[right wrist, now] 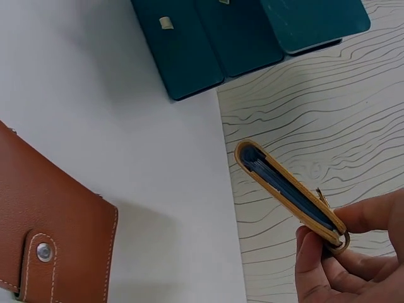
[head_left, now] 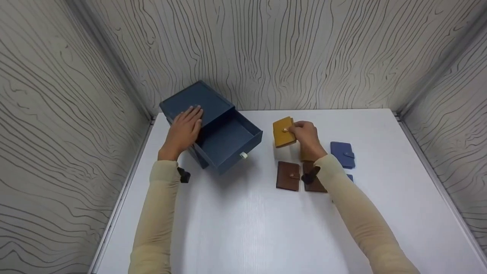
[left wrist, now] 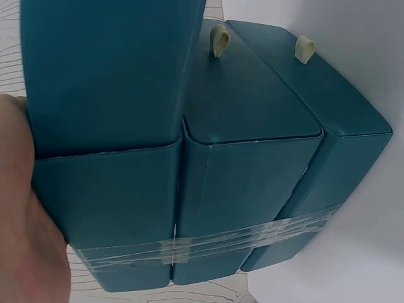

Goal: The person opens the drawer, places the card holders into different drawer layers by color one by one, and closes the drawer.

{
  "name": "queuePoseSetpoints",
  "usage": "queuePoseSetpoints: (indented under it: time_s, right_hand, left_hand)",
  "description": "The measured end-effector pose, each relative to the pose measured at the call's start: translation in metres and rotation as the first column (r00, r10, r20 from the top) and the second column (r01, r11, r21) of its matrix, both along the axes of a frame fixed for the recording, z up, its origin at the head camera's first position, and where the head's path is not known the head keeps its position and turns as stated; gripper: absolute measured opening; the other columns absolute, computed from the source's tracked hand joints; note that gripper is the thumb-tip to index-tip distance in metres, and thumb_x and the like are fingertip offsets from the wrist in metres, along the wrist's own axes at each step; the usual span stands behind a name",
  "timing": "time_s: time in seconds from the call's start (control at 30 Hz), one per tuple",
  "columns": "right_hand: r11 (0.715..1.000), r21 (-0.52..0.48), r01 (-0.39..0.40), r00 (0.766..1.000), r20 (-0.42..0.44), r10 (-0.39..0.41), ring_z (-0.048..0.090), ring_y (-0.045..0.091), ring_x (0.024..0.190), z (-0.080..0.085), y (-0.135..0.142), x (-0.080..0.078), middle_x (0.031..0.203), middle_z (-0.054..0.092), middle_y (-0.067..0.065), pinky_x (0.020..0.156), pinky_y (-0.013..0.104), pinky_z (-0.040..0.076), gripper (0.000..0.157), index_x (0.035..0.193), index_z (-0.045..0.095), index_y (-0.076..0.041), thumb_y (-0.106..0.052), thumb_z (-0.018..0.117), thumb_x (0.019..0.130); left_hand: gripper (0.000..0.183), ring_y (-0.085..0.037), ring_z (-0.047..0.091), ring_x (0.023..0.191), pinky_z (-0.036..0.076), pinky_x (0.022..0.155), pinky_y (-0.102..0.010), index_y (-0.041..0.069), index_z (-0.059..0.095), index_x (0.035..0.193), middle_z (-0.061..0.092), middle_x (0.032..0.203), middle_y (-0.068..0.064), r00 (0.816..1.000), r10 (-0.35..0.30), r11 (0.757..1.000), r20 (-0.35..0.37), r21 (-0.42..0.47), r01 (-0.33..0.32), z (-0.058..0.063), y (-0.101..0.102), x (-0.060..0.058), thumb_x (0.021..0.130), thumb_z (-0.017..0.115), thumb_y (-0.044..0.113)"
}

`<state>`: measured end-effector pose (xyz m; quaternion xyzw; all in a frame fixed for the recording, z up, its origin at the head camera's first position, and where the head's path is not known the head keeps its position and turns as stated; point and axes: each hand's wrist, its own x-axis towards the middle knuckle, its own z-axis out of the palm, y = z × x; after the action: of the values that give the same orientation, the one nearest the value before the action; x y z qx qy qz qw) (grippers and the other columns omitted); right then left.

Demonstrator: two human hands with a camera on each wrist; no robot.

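My left hand (head_left: 184, 131) rests with straight fingers on top of a dark blue drawer box (head_left: 198, 95). Its top drawer (head_left: 237, 127) is pulled out and bare inside. The left wrist view has the box's taped side (left wrist: 252, 189), with two lower drawers pushed in. Over the table to the right of the box, my right hand (head_left: 307, 135) pinches a mustard-yellow snap card wallet (head_left: 282, 133) by its snap edge. The right wrist view shows that wallet (right wrist: 284, 189) edge-on, dark sleeves between its covers. Another yellow wallet (head_left: 305, 153) lies partly hidden under the right hand.
Two brown wallets (head_left: 288, 176) lie below the right hand, one partly covered by the wrist. A blue wallet (head_left: 342, 154) is to their right; a second blue one (head_left: 350, 177) peeks out past the sleeve. Patterned walls (head_left: 266, 53) enclose the white table (head_left: 243, 228).
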<state>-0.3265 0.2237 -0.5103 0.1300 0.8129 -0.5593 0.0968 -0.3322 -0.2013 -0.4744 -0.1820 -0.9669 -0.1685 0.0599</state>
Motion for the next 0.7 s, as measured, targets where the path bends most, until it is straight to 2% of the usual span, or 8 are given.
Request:
queuePoseSetpoints:
  time_s: [0.13,0.43,0.7]
  right_hand:
    - [1.0,-0.009,0.0,1.0,-0.024,0.0,0.063,0.029,0.122,0.008,-0.002,0.0,0.139,0.065,0.019,0.114,0.044,0.047,0.05,0.15,0.055,0.001,-0.026,0.057,0.108]
    - [0.999,0.049,-0.013,0.992,-0.122,0.019,0.066,0.024,0.113,0.023,-0.007,0.0,0.137,0.068,0.02,0.091,0.027,0.053,0.048,0.145,0.062,0.003,-0.024,0.06,0.105]
    - [0.998,0.053,-0.023,0.985,-0.171,0.032,0.066,0.025,0.111,0.035,-0.014,0.002,0.136,0.069,0.02,0.088,0.025,0.053,0.048,0.143,0.064,0.003,-0.024,0.061,0.104]
  left_hand:
    - [0.055,-0.028,0.024,0.166,0.015,0.137,-0.051,0.013,0.037,0.167,0.033,0.175,-0.005,1.0,-0.001,1.0,-0.005,0.001,0.001,0.0,0.0,0.0,0.118,0.03,0.036]
    - [0.055,-0.028,0.025,0.165,0.016,0.137,-0.051,0.013,0.037,0.167,0.033,0.175,-0.005,1.0,-0.005,1.0,-0.016,0.0,0.005,-0.001,0.0,0.0,0.118,0.029,0.036]
    - [0.053,-0.029,0.029,0.164,0.019,0.136,-0.052,0.011,0.041,0.165,0.037,0.173,-0.006,0.999,-0.011,1.0,-0.045,0.019,0.012,-0.002,0.0,0.0,0.118,0.032,0.034]
